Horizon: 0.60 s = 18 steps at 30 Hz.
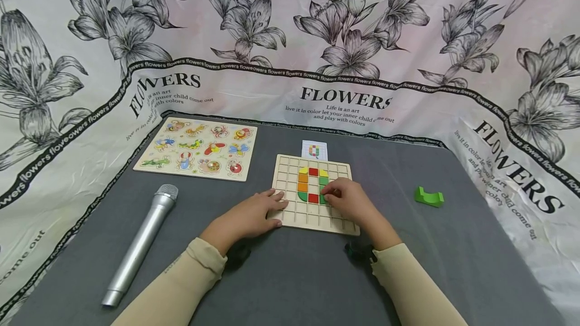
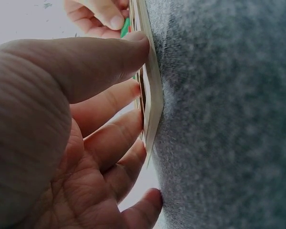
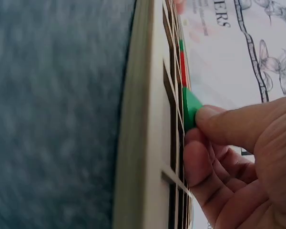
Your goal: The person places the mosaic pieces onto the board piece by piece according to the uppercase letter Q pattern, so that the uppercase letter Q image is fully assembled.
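A wooden grid board (image 1: 294, 219) lies flat on the grey table. Colored tiles form a ring on it: red tiles (image 1: 313, 198) at top and bottom, orange tiles (image 1: 302, 178) on the left, yellow corners and green tiles (image 1: 323, 181) on the right. My left hand (image 1: 251, 214) rests on the board's left edge with fingers spread. At the ring's lower right, my right hand (image 1: 352, 201) pinches a green tile (image 3: 190, 109) between thumb and fingers. In the right wrist view that tile stands tilted against the grid, beside a red one.
A small pattern card (image 1: 319, 150) touches the board's far edge. An insect puzzle board (image 1: 199, 149) lies at the back left, and a silver microphone (image 1: 141, 243) lies nearer on the left. Off to the right sits a green arch-shaped block (image 1: 428, 197). Floral cloth (image 1: 254, 89) rises behind the table.
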Each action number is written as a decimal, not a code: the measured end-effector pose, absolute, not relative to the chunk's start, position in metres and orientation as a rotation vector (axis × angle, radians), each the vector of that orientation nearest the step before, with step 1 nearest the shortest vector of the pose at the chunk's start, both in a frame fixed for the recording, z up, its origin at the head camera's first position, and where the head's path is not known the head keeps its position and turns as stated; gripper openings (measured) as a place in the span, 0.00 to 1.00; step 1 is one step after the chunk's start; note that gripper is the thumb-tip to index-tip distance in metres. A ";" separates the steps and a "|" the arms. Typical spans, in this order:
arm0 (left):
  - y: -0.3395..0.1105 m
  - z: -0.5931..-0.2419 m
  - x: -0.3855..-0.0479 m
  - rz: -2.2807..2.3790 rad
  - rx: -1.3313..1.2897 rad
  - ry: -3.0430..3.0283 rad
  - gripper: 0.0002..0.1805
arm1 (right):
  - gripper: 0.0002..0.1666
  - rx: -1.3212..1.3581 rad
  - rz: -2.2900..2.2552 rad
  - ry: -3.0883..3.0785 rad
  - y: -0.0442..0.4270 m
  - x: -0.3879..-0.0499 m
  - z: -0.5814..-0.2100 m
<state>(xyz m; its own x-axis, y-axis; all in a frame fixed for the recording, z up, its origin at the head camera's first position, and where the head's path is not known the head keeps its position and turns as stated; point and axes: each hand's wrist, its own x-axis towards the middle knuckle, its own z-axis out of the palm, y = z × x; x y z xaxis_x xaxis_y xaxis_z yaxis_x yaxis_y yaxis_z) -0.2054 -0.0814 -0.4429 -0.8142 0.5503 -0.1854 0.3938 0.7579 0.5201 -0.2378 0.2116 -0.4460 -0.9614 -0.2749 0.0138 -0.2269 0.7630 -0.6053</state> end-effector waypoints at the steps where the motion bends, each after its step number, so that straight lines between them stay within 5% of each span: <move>1: -0.082 -0.443 -0.205 0.673 0.728 2.627 0.34 | 0.07 -0.414 -0.968 2.891 0.211 -0.238 -0.446; 18: -0.082 -0.440 -0.205 0.677 0.736 2.620 0.33 | 0.11 -0.563 -0.896 2.939 0.214 -0.237 -0.447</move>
<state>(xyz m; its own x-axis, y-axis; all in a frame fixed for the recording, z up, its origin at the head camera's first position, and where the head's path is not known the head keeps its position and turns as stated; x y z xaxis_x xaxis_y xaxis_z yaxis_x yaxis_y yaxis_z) -0.2049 -0.0818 -0.4404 -0.8101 0.5562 -0.1856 0.3966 0.7528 0.5253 -0.2373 0.2143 -0.4466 -0.9348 -0.3443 0.0868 -0.3342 0.7704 -0.5429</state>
